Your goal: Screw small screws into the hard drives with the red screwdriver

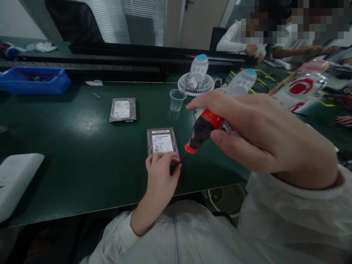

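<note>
A hard drive (161, 141) with a white label lies flat on the dark green table (82, 154) in front of me. My left hand (161, 174) rests on its near end, fingers curled down over the edge. My right hand (264, 135) grips a screwdriver (202, 131) with a black and red handle. Its thin shaft slants down to the drive's near right corner, beside my left fingertips. A second hard drive (123, 109) lies farther back on the left.
A clear plastic cup (176, 99) and two white fans with teal caps (198, 75) stand behind the drives. A blue bin (34, 80) sits far left, a white tray (15, 179) near left. Other people work at the far right.
</note>
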`<action>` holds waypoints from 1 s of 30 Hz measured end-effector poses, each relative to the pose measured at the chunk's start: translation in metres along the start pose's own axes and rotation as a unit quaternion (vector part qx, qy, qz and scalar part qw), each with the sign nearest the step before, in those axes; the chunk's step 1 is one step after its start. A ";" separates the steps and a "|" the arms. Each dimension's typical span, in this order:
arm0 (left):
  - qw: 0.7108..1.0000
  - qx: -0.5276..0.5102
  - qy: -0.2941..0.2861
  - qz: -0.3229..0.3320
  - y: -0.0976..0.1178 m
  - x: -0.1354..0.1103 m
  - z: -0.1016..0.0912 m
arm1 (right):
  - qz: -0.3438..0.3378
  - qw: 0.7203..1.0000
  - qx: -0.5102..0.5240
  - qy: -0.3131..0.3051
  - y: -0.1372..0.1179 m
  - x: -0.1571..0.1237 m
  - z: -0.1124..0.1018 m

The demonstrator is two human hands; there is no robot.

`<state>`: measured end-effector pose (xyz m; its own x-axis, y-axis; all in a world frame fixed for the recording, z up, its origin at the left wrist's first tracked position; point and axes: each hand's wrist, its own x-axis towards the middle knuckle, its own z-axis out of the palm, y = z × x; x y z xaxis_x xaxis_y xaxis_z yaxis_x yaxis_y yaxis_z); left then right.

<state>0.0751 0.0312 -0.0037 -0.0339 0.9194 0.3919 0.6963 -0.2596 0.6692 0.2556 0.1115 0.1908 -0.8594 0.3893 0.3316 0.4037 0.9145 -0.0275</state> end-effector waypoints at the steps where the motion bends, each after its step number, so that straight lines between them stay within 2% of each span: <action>1: 1.000 0.002 0.001 -0.001 0.000 0.000 0.000 | -0.006 1.000 0.008 0.000 0.001 0.000 -0.001; 9: 1.000 0.007 0.007 -0.005 -0.001 0.000 0.002 | 0.008 1.000 0.002 0.025 0.009 -0.005 -0.008; 20: 1.000 0.006 0.007 -0.006 -0.001 0.000 0.000 | 0.021 0.993 0.072 0.095 0.014 0.001 0.012; 27: 1.000 0.004 0.009 -0.005 -0.001 0.000 0.001 | -0.054 0.986 0.121 0.100 0.013 0.000 0.014; 30: 1.000 0.003 0.007 -0.004 -0.001 0.001 0.002 | -0.050 0.987 0.115 0.102 0.008 -0.003 0.013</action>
<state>0.0759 0.0324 -0.0048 -0.0501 0.9172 0.3952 0.7001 -0.2499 0.6688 0.2570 0.1191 0.1779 -0.8005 0.2869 0.5263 0.2173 0.9572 -0.1912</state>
